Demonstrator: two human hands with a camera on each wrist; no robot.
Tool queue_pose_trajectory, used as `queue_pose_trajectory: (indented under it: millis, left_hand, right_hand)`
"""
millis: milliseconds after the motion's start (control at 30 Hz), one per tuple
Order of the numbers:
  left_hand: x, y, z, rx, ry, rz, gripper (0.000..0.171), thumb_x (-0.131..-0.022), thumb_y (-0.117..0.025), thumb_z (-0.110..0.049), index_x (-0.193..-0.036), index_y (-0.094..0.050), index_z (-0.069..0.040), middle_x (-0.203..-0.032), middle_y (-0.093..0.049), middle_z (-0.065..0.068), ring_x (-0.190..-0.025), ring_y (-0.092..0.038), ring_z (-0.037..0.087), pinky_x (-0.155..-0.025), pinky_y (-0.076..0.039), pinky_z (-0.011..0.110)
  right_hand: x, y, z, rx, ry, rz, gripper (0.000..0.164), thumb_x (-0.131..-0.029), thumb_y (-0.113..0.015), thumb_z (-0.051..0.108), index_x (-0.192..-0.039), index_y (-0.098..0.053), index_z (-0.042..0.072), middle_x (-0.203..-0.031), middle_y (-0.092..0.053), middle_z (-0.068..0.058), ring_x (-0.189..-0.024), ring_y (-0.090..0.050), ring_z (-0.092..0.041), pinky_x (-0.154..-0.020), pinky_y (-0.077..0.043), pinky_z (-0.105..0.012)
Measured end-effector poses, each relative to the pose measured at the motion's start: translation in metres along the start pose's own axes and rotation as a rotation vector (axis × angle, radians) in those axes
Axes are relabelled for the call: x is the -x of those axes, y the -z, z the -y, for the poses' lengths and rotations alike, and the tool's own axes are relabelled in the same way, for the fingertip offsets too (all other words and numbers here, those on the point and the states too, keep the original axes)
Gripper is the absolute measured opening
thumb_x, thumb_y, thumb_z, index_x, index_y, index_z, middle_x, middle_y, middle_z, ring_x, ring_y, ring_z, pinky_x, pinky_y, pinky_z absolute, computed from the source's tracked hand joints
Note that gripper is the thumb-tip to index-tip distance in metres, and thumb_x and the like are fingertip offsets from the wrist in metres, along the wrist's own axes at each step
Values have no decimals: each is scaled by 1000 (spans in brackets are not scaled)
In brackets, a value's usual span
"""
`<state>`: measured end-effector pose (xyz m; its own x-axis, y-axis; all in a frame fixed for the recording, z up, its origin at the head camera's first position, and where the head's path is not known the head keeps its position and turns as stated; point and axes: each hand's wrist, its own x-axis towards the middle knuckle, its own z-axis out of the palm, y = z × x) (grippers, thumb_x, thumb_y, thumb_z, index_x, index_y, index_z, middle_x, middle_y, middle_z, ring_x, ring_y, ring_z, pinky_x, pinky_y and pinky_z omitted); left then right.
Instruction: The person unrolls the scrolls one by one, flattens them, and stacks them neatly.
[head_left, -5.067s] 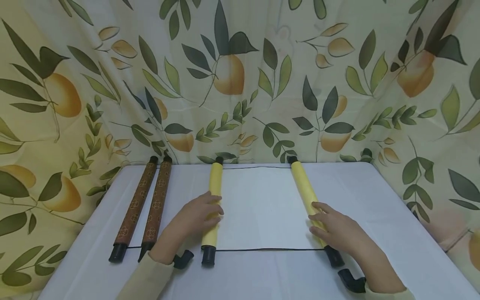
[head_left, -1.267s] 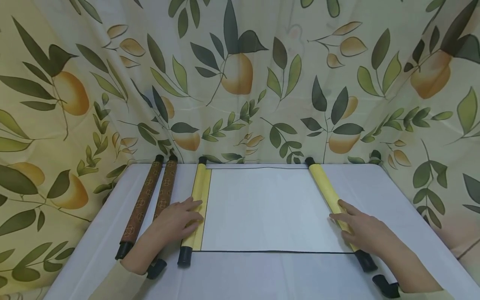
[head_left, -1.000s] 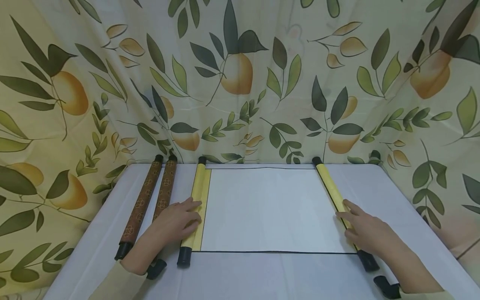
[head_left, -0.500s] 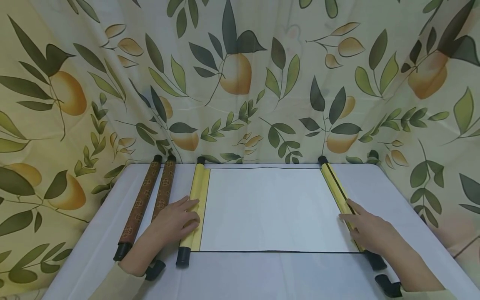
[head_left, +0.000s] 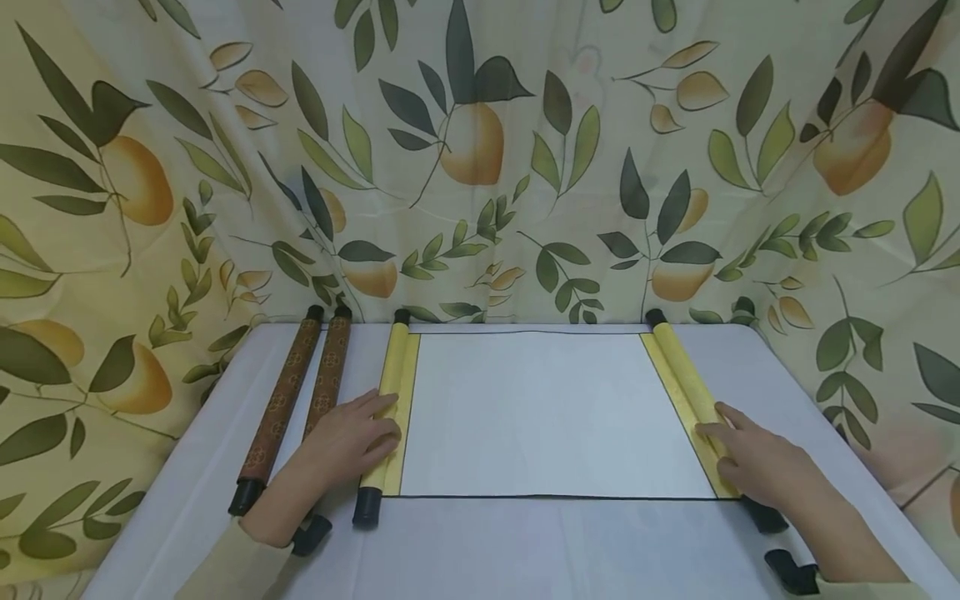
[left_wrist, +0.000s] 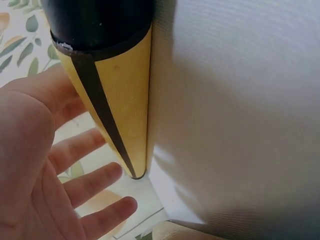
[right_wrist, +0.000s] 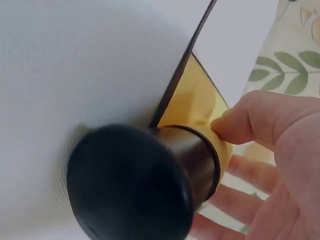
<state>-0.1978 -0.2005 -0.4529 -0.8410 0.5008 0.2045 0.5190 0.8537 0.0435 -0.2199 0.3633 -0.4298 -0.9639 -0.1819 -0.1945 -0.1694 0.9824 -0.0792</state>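
Observation:
A hanging scroll lies unrolled on the white table, its blank white sheet (head_left: pixel 540 417) spread between two yellow rollers with black end knobs. My left hand (head_left: pixel 337 446) rests its loosely extended fingers on the left roller (head_left: pixel 392 367). In the left wrist view this roller (left_wrist: pixel 122 95) passes in front of part of the hand. At the other end, my right hand (head_left: pixel 772 462) holds the right roller (head_left: pixel 686 362). The right wrist view has the thumb (right_wrist: pixel 237 125) against its yellow wrap and the fingers on the other side of the black knob (right_wrist: pixel 130 185). Yellow borders show beside both rollers.
Two brown patterned rollers, the left one (head_left: pixel 277 408) and the right one (head_left: pixel 330 367), lie side by side near the left forearm. A curtain (head_left: pixel 480 242) printed with fruit and leaves hangs behind the table (head_left: pixel 480 550). Black wrist devices (head_left: pixel 791 573) sit at the wrists.
The right hand has moved right with its roller, spreading more white sheet and then the right yellow border. Earlier the left hand moved left with its roller; lately it has stayed nearly still.

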Motion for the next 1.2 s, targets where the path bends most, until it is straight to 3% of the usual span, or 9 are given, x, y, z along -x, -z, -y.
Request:
queue_pose_trajectory:
  millis: [200,333,500,633,800,1033,1200]
  left_hand:
    - [8,5,3,6,30,-5,35,-94,-67,-44,-124,-70,-27,-147,-52,12,-134,-49,40,-96,-50,57]
    - [20,22,13,9,74,-39,40,-92,-68,-44,-128,-67,-26,-146,-52,12,-131,-52,37,-92,-53,55]
    - [42,47,38,102,193,-71,42,-95,-66,-40,-132,-65,-21,-143,-54,16,-125,-56,40,-90,-52,58]
    - [59,60,61,195,297,-32,39,-101,-58,-31,-135,-61,-12,-140,-56,20,-124,-55,44,-94,-48,61]
    - [72,65,82,251,347,0,35,-101,-55,-12,-134,-60,-3,-132,-62,21,-122,-56,44,-97,-47,58]
    - [75,64,90,252,345,44,36,-95,-55,1,-131,-62,-2,-122,-68,18,-107,-66,37,-83,-54,48]
    - [74,63,91,262,339,58,37,-94,-55,4,-130,-62,-2,-119,-70,16,-108,-65,38,-83,-54,48]
  right_hand:
    - [-1,-1,3,-1,-9,19,59,-83,-69,20,-139,-54,5,-146,-21,-44,-112,-49,-65,-75,-48,-70]
    - [-1,-1,11,6,17,-22,61,-84,-71,26,-139,-54,7,-146,-22,-44,-118,-42,-67,-80,-45,-73]
    - [-4,4,38,36,103,-117,59,-83,-76,26,-138,-59,13,-149,-29,-39,-126,-38,-63,-86,-43,-74]
    - [-13,12,73,25,232,-165,54,-83,-77,23,-134,-62,16,-149,-37,-33,-126,-46,-55,-87,-49,-66]
    - [-27,19,124,-76,403,-137,48,-88,-71,19,-135,-62,19,-153,-39,-25,-127,-52,-48,-91,-51,-57]
    - [-53,26,202,-158,505,-37,46,-92,-67,22,-138,-60,23,-157,-37,-16,-137,-45,-40,-102,-45,-59]
    - [-69,25,257,-229,594,0,42,-94,-64,23,-136,-62,24,-155,-42,-10,-139,-45,-33,-107,-43,-54]
